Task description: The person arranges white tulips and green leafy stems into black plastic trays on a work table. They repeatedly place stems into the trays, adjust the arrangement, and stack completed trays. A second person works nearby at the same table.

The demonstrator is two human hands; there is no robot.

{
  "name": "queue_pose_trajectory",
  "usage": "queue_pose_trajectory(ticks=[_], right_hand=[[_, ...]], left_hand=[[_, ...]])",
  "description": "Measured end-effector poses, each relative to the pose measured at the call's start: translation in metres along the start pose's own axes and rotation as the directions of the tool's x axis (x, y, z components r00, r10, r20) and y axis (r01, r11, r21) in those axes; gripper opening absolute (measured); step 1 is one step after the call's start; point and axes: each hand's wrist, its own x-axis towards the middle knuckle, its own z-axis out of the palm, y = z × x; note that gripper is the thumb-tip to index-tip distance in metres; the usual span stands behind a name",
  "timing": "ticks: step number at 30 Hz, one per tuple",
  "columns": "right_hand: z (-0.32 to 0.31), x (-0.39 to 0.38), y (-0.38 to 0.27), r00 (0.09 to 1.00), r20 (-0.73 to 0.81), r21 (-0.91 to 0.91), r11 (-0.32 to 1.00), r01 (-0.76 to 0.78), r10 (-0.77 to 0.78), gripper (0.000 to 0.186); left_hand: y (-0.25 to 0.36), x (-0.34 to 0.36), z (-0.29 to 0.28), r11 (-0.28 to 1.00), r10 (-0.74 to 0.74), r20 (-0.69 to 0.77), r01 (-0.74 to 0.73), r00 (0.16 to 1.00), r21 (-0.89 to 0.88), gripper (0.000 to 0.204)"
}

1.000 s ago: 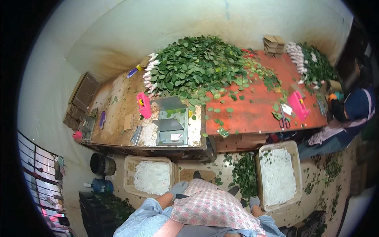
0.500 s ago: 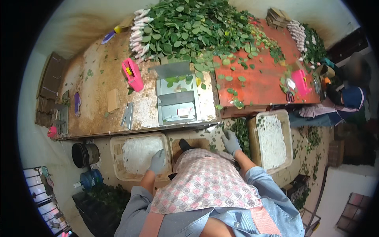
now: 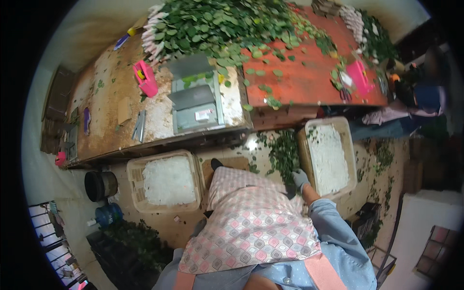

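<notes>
My right hand (image 3: 300,179), in a grey glove, hangs low between a heap of leafy green stems (image 3: 284,153) and the side of the right crate (image 3: 352,159). Its fingers look loosely stretched, with nothing plainly held; whether they touch the leaves I cannot tell. My left hand (image 3: 198,227), also gloved, is down beside the patterned apron (image 3: 251,217), which hides most of it, fingers included. Nearest to it is the left crate (image 3: 137,209), a pale plastic one with a white lining or contents.
Ahead stands a worktable (image 3: 104,113) with a metal box frame (image 3: 223,108), a pink tape dispenser (image 3: 147,82) and a big pile of leafy stems (image 3: 217,29). Its red part (image 3: 299,82) extends right, where another person (image 3: 386,121) is. A bucket (image 3: 96,186) and blue water bottle (image 3: 109,213) stand left.
The view has turned and shifted right. My left hand has drawn back from over the left crate to beside the apron. My right hand has moved lower, close to the right crate.
</notes>
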Motion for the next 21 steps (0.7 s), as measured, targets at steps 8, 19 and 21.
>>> queue_pose_trajectory(ticks=[8,19,21], right_hand=[[-0.003,0.049,0.196,0.977,0.215,-0.294,0.954,0.055,0.010,0.041],[0.035,0.068,-0.062,0.930,0.101,-0.099,0.926,0.364,-0.354,0.037],[0.041,0.054,-0.109,0.901,-0.010,0.066,0.899,0.434,-0.434,0.031]], left_hand=[[0.112,0.005,0.017,0.948,0.079,-0.131,-0.115,0.988,-0.297,0.044],[0.047,-0.006,-0.003,1.000,0.022,0.022,-0.022,1.000,0.000,0.046],[0.061,0.012,-0.035,0.999,0.027,0.060,-0.030,0.998,0.042,0.047]])
